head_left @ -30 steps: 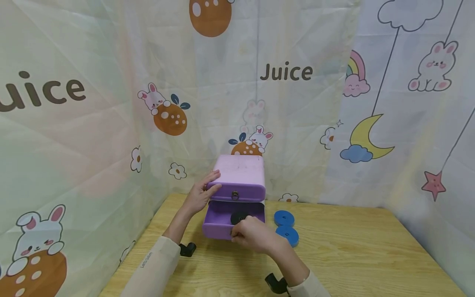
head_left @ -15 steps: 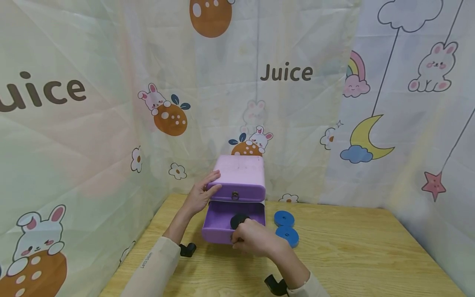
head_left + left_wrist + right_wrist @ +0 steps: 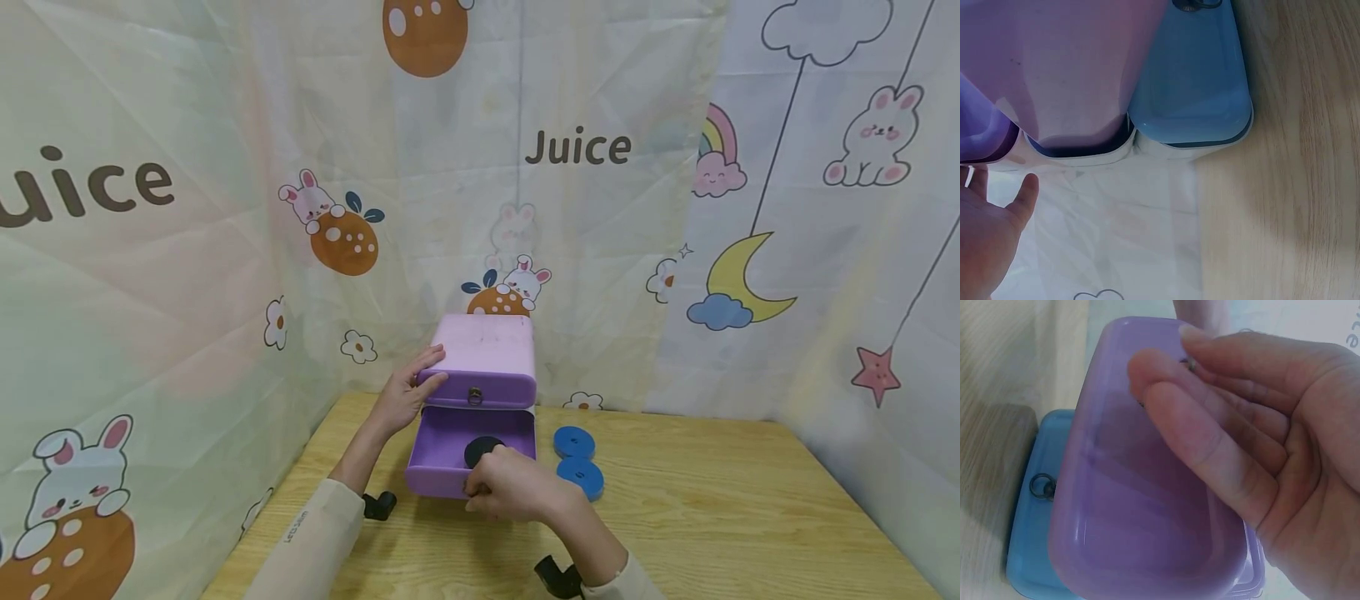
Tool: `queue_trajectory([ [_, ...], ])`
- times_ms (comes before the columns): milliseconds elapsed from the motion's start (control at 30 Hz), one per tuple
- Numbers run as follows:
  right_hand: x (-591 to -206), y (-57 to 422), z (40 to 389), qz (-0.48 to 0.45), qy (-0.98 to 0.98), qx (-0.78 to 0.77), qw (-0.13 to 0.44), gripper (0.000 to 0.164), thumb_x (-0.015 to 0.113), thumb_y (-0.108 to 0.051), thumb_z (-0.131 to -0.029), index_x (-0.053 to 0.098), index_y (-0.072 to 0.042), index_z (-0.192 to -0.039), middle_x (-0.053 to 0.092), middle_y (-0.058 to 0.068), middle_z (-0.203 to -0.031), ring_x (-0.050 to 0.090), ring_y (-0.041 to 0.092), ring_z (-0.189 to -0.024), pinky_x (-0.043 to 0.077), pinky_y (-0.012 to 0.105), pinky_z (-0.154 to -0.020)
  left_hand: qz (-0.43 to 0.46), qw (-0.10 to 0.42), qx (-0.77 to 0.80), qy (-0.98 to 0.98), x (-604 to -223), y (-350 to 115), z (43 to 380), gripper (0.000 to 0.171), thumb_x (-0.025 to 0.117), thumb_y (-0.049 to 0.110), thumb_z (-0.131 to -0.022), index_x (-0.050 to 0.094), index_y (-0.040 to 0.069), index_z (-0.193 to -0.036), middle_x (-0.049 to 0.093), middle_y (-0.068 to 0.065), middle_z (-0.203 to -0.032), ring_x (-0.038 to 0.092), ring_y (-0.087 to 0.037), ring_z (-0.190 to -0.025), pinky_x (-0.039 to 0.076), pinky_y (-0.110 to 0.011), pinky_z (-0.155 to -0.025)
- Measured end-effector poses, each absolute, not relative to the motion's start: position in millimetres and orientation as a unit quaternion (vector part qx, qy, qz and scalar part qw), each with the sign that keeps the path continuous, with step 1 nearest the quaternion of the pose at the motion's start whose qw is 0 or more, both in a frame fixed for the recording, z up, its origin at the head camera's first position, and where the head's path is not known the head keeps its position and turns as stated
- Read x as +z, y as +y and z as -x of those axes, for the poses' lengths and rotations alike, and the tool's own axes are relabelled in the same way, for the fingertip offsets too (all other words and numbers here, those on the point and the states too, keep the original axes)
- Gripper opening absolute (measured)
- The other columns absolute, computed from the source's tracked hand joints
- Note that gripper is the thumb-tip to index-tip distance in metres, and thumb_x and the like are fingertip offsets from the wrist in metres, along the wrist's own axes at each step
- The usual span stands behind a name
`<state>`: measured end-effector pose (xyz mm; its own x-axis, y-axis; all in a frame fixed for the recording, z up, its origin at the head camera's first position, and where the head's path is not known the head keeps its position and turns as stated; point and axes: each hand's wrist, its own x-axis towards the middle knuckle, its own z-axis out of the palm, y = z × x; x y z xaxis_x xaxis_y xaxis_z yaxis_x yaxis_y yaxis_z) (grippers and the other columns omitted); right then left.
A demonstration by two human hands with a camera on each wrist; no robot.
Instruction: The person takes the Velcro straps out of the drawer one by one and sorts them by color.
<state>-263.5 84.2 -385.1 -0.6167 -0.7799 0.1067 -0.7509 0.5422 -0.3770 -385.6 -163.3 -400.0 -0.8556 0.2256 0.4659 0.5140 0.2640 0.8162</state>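
A purple drawer cabinet (image 3: pixel 483 342) stands at the table's back, its middle drawer (image 3: pixel 438 481) pulled out. My left hand (image 3: pixel 401 400) rests on the cabinet's upper left edge, with straight fingers on the top and side and the thumb at the upper drawer's front. My right hand (image 3: pixel 517 483) pinches the small metal ring pull (image 3: pixel 1188 363) on the pulled-out drawer's front. Inside that drawer lies a black round disc (image 3: pixel 480 450), partly hidden by the right hand. Below it, a blue drawer (image 3: pixel 1191 75) stays closed in the left wrist view.
Two blue discs (image 3: pixel 574 442) lie on the wooden table (image 3: pixel 712 500), right of the cabinet. A black elbow-shaped piece (image 3: pixel 380 505) is at the left, and another black elbow piece (image 3: pixel 557 577) sits by the right forearm. Printed cloth (image 3: pixel 450 167) hangs behind and at the sides.
The middle drawer has slid a little farther out toward me, with my right hand at its ring pull. The black disc has moved along inside it. My left hand stays in place.
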Motion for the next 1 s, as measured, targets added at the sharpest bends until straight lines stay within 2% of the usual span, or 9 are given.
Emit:
queue_trajectory([
  [267, -382, 86, 268, 0.464, 0.859, -0.216, -0.026, 0.005, 0.078, -0.021, -0.095, 0.080, -0.017, -0.092, 0.068, -0.017, -0.076, 0.053, -0.009, -0.062, 0.047, 0.009, -0.059, 0.238, 0.125, -0.563, -0.782, -400, -163, 386, 0.052, 0.068, 0.036, -0.102, 0.057, 0.021, -0.150, 0.042, 0.005, -0.165, 0.027, -0.023, -0.159, 0.036, -0.054, -0.122],
  [367, -381, 86, 269, 0.477, 0.844, -0.242, -0.050, 0.006, 0.076, -0.021, -0.097, 0.079, -0.015, -0.096, 0.069, -0.014, -0.078, 0.053, -0.008, -0.063, 0.047, 0.008, -0.059, 0.239, 0.126, -0.562, -0.782, -400, -163, 386, 0.052, 0.067, 0.036, -0.102, 0.057, 0.020, -0.150, 0.042, 0.004, -0.165, 0.026, -0.022, -0.160, 0.035, -0.053, -0.123],
  [500, -381, 87, 270, 0.493, 0.819, -0.278, -0.095, 0.013, 0.075, -0.019, -0.097, 0.078, -0.008, -0.104, 0.076, -0.006, -0.087, 0.062, -0.008, -0.073, 0.051, 0.008, -0.066, 0.244, 0.127, -0.565, -0.778, -401, -164, 386, 0.051, 0.067, 0.033, -0.103, 0.057, 0.018, -0.150, 0.041, 0.003, -0.166, 0.024, -0.022, -0.160, 0.035, -0.051, -0.122],
  [667, -384, 88, 274, 0.492, 0.800, -0.302, -0.164, 0.013, 0.076, -0.016, -0.096, 0.078, -0.007, -0.106, 0.078, -0.001, -0.094, 0.067, -0.003, -0.080, 0.054, 0.010, -0.070, 0.243, 0.126, -0.567, -0.777, -402, -164, 386, 0.051, 0.068, 0.033, -0.102, 0.057, 0.018, -0.150, 0.042, 0.004, -0.165, 0.023, -0.021, -0.161, 0.033, -0.051, -0.123],
  [733, -385, 88, 275, 0.485, 0.797, -0.306, -0.190, 0.012, 0.077, -0.015, -0.095, 0.078, -0.009, -0.105, 0.077, 0.000, -0.096, 0.068, 0.002, -0.081, 0.056, 0.013, -0.071, 0.244, 0.126, -0.566, -0.777, -402, -164, 386, 0.052, 0.067, 0.033, -0.103, 0.057, 0.018, -0.151, 0.041, 0.004, -0.166, 0.023, -0.022, -0.160, 0.034, -0.053, -0.123],
  [833, -386, 88, 278, 0.466, 0.806, -0.292, -0.220, 0.015, 0.079, -0.018, -0.094, 0.078, -0.010, -0.107, 0.078, 0.003, -0.105, 0.073, 0.011, -0.092, 0.061, 0.024, -0.080, 0.245, 0.124, -0.567, -0.777, -402, -164, 387, 0.052, 0.067, 0.033, -0.103, 0.056, 0.019, -0.151, 0.041, 0.003, -0.166, 0.025, -0.023, -0.160, 0.036, -0.054, -0.121],
  [933, -387, 89, 280, 0.441, 0.828, -0.268, -0.219, 0.021, 0.078, -0.025, -0.096, 0.079, -0.011, -0.111, 0.077, 0.005, -0.118, 0.072, 0.017, -0.110, 0.061, 0.035, -0.093, 0.249, 0.123, -0.569, -0.775, -402, -164, 388, 0.052, 0.067, 0.032, -0.103, 0.056, 0.018, -0.151, 0.041, 0.002, -0.166, 0.024, -0.024, -0.160, 0.036, -0.054, -0.122],
  [1000, -387, 90, 281, 0.426, 0.844, -0.256, -0.203, 0.025, 0.076, -0.030, -0.097, 0.079, -0.011, -0.113, 0.076, 0.006, -0.124, 0.070, 0.019, -0.116, 0.059, 0.040, -0.098, 0.249, 0.123, -0.569, -0.774, -402, -164, 388, 0.051, 0.068, 0.032, -0.103, 0.056, 0.018, -0.151, 0.041, 0.002, -0.166, 0.024, -0.024, -0.160, 0.035, -0.054, -0.122],
])
